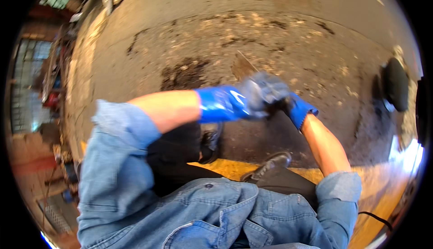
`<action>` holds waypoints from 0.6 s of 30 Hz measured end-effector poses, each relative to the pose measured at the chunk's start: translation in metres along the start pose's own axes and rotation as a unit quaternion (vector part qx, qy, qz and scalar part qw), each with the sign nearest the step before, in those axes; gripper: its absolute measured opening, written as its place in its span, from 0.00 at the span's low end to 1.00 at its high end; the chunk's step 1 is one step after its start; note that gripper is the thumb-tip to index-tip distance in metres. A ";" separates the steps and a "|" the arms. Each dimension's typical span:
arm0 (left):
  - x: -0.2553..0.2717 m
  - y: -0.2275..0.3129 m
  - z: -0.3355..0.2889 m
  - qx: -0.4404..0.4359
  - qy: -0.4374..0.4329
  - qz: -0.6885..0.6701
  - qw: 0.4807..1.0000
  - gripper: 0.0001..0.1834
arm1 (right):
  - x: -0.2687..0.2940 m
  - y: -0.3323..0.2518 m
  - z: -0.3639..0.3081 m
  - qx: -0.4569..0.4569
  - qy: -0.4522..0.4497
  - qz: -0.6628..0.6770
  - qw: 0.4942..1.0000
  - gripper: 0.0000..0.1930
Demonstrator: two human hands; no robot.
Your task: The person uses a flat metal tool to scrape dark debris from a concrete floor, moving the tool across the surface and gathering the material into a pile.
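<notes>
Dirt-strewn floor, yellow stripe, gridded window

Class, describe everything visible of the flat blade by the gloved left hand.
The flat blade is thin, brownish-grey and looks like dirty metal, one corner pointing away from the wearer. It slants up and leftward from the blurred left hand, where its lower end disappears. Whether it touches the floor is unclear.

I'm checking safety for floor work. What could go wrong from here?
The thin, flat blade sticks out just beyond the gloved left hand; if it slipped, it might cut that glove or the gloved right hand close by.

Dark debris is scattered on the floor, so bits could flick onto the left forearm, bare between glove and rolled sleeve.
</notes>
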State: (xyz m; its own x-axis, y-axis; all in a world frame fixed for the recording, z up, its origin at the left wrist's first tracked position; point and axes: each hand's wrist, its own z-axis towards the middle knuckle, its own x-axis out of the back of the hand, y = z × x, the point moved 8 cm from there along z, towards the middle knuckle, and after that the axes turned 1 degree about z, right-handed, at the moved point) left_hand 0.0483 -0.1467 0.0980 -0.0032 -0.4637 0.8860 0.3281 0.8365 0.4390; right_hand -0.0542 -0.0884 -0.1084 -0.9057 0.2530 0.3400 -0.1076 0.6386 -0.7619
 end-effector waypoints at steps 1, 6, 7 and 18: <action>0.013 -0.026 -0.011 -0.002 0.016 0.013 1.000 0.38 | 0.006 -0.015 0.000 -0.007 -0.005 0.035 0.999 0.26; 0.098 -0.157 -0.128 0.250 -0.066 0.177 0.949 0.38 | 0.081 -0.019 -0.044 -0.050 0.061 0.022 0.997 0.27; 0.104 -0.190 -0.173 0.306 -0.092 0.245 0.915 0.38 | 0.089 -0.025 -0.059 -0.001 0.082 -0.012 0.997 0.29; -0.006 -0.266 -0.489 0.740 -0.047 0.125 0.659 0.39 | 0.028 0.056 -0.039 -0.114 0.020 -0.250 0.961 0.27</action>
State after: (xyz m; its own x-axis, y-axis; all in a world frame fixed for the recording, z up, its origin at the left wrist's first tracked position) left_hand 0.4231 -0.5092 -0.0972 -0.2051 -0.2963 0.9328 -0.9514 0.2840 -0.1190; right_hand -0.0693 -0.0172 -0.1204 -0.7474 -0.1017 0.6565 -0.4286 0.8289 -0.3596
